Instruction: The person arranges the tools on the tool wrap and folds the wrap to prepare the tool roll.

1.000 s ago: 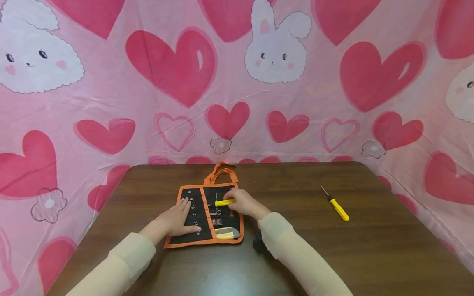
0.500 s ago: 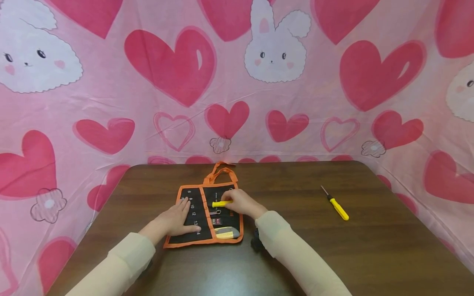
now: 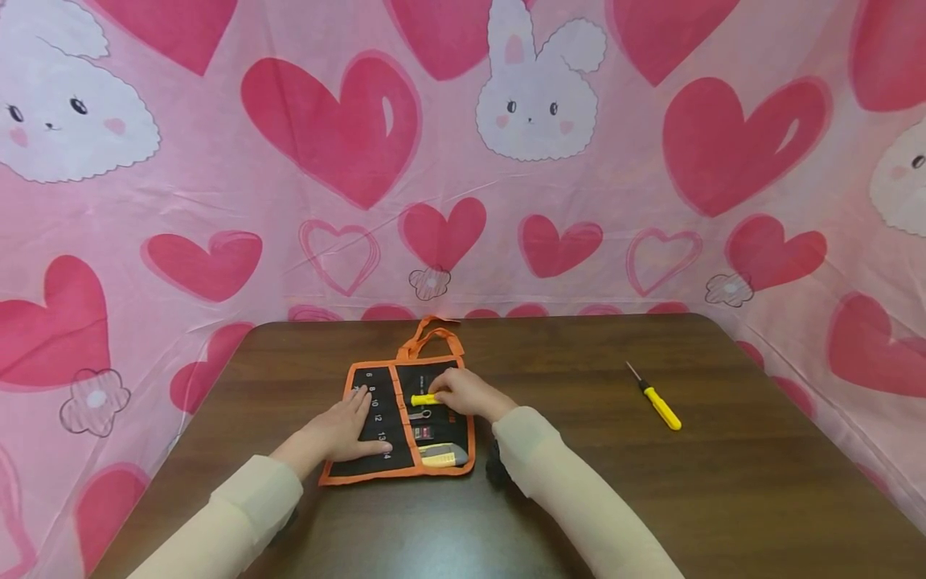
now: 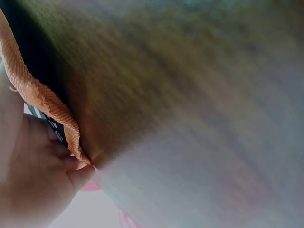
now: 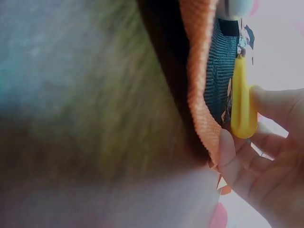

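A black tool roll (image 3: 391,466) with orange trim and printed numbers lies spread on the table. My left hand (image 3: 336,432) rests on its left panel with fingers straight and thumb spread. My right hand (image 3: 473,394) pinches the yellow handle of a screwdriver (image 3: 422,400) over the right panel; its shaft is hidden behind the orange middle band. The right wrist view shows the thumb against the yellow screwdriver handle (image 5: 243,104). Below it, a small wrench (image 3: 421,415), a small dark packet (image 3: 424,433) and a yellow-and-grey utility knife (image 3: 443,456) sit in pockets.
Another yellow-handled screwdriver (image 3: 661,407) lies on the right of the brown wooden table (image 3: 579,346). Orange tie straps (image 3: 412,347) extend from the roll's far edge. A pink cloth (image 3: 463,177) with hearts and rabbits hangs behind.
My right hand has moved slightly left with the screwdriver, and its dark collar and shaft have slid out of sight at the middle band. The left hand stays put.
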Available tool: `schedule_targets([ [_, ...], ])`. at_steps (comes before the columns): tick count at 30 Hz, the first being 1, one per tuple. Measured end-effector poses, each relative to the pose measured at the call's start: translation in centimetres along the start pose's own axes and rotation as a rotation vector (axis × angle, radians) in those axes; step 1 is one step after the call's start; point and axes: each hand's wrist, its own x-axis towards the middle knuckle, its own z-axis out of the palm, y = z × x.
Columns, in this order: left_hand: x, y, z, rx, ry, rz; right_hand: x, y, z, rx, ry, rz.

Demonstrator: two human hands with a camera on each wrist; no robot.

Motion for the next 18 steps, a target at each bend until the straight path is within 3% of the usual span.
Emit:
schedule_targets([
  [11,-0.04,0.12,-0.11,-0.012,0.01,0.001,0.27,-0.17,-0.08,0.051,-0.005,0.031],
  [18,-0.08,0.06,-0.01,-0.008,-0.002,-0.004,-0.15,0.46,-0.43,0.16,-0.008,0.023],
])
